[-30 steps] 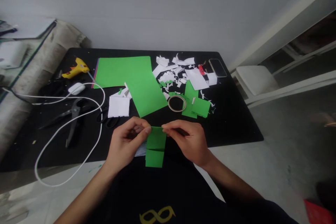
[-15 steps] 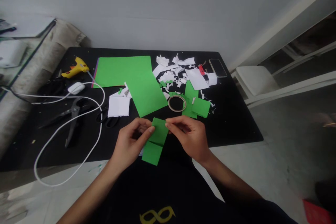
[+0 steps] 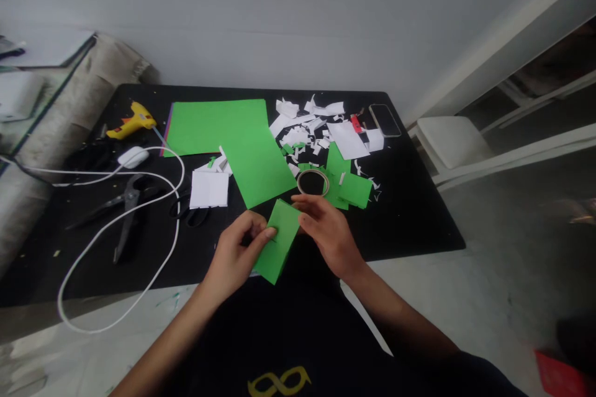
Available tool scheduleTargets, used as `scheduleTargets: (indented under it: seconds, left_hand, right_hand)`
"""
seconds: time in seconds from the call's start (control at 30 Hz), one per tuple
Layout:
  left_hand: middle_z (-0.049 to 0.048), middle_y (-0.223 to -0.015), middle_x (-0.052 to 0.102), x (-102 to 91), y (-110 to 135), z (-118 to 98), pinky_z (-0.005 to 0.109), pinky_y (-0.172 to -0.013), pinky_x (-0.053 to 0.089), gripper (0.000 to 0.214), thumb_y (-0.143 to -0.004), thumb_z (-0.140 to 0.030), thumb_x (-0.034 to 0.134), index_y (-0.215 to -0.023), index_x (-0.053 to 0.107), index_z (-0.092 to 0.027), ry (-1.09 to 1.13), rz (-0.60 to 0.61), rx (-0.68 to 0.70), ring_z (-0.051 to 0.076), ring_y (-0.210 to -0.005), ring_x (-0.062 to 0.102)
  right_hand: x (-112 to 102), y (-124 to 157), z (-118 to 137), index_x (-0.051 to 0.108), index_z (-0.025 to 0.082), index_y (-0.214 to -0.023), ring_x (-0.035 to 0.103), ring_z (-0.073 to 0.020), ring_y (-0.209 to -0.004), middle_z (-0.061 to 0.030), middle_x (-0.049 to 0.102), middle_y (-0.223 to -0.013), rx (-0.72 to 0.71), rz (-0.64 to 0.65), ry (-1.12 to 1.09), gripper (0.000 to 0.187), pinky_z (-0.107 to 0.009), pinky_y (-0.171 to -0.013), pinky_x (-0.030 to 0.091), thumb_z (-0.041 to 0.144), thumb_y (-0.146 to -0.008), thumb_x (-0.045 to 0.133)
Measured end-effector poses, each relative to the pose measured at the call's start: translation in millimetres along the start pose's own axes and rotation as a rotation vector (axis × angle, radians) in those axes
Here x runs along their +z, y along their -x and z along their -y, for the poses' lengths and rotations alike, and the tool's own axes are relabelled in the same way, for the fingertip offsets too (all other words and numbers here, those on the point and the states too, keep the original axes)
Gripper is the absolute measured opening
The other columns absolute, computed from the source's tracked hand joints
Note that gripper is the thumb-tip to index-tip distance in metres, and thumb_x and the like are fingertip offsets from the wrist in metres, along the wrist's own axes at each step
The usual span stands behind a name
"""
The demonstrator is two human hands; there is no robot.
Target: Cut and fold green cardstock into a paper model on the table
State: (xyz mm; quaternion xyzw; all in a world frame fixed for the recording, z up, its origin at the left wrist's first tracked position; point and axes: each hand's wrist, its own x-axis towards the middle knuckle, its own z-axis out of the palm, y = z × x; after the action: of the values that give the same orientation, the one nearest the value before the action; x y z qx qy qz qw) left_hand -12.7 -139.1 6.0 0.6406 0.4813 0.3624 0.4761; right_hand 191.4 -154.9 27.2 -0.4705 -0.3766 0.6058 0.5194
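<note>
A folded piece of green paper (image 3: pixel 279 232) is held up in front of my body, at the near edge of the table. My left hand (image 3: pixel 239 245) pinches its left side, thumb on top and the other fingers curled behind. At the upper right edge of the same paper, my right hand (image 3: pixel 328 232) has its bent index finger and thumb closed about the border. A short slit or crease line shows near my left thumb. Just beyond the hands lie a roll of tape (image 3: pixel 299 191) and a large green sheet (image 3: pixel 261 170).
On the black table (image 3: pixel 410 211) are white paper scraps (image 3: pixel 298 135), green cut pieces (image 3: pixel 356 190), a phone (image 3: pixel 385 120), and a white folded square (image 3: pixel 209 189). To the left lie a yellow glue gun (image 3: pixel 134 121), scissors (image 3: pixel 131 200) and a looping white cable (image 3: pixel 97 239).
The green paper, earlier showing two offset panels, now appears as one longer, smooth face. My right hand has shifted slightly left and up along its edge; my left hand keeps its pinch.
</note>
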Motion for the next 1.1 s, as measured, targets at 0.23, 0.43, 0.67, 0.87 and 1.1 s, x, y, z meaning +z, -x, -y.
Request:
scheduleTargets:
  seconds: [0.23,0.43,0.67,0.87,1.1]
  left_hand:
    - [-0.0051,-0.068,0.047,1.5,-3.8,7.4,0.021,-0.055,0.037,0.044,-0.092,-0.061,0.071,-0.081,0.056,-0.020,0.381,0.023,-0.217,0.011,-0.058,0.041]
    - [-0.0065,-0.062,0.046,5.1,-1.0,6.5,0.021,-0.049,0.033,0.045,-0.092,-0.062,0.071,-0.080,0.055,-0.021,0.326,-0.139,-0.204,0.010,-0.053,0.039]
    - [-0.0084,-0.059,0.038,6.2,3.4,11.1,0.021,-0.045,0.028,0.041,-0.093,-0.057,0.071,-0.081,0.055,-0.022,0.213,-0.274,-0.145,0.009,-0.049,0.032]
    - [-0.0079,-0.061,0.048,6.0,7.0,15.4,0.020,-0.049,0.037,0.039,-0.089,-0.052,0.078,-0.085,0.053,-0.022,0.343,-0.126,-0.207,0.009,-0.051,0.043]
    - [-0.0063,-0.065,0.057,6.5,6.5,15.5,0.019,-0.052,0.043,0.040,-0.084,-0.045,0.085,-0.081,0.055,-0.020,0.414,-0.067,-0.227,0.008,-0.055,0.051]
  right_hand:
    - [0.8,-3.5,-24.6,0.075,0.024,-0.116,0.072,-0.0291,-0.117,-0.0089,0.078,-0.123,0.266,0.207,-0.260,0.053,-0.044,-0.099,0.059,0.069,-0.088,0.072]
    - [0.3,0.2,-25.3,0.069,0.026,-0.116,0.075,-0.0239,-0.106,-0.0042,0.079,-0.114,0.197,0.168,-0.209,0.053,-0.038,-0.096,0.060,0.049,-0.075,0.093]
    - [-1.5,-2.7,-29.4,0.068,0.024,-0.109,0.077,-0.0213,-0.098,-0.0022,0.081,-0.104,0.233,0.064,-0.165,0.048,-0.036,-0.092,0.061,0.036,-0.072,0.095]
    - [-2.1,-2.5,-29.3,0.073,0.022,-0.095,0.077,-0.0244,-0.096,-0.0023,0.081,-0.099,0.186,0.030,0.002,0.031,-0.040,-0.091,0.061,0.033,-0.072,0.092]
    - [-9.5,-2.5,-20.8,0.072,0.024,-0.114,0.075,-0.0257,-0.106,-0.0049,0.080,-0.114,0.196,0.217,-0.065,0.049,-0.042,-0.096,0.059,0.030,-0.072,0.094]
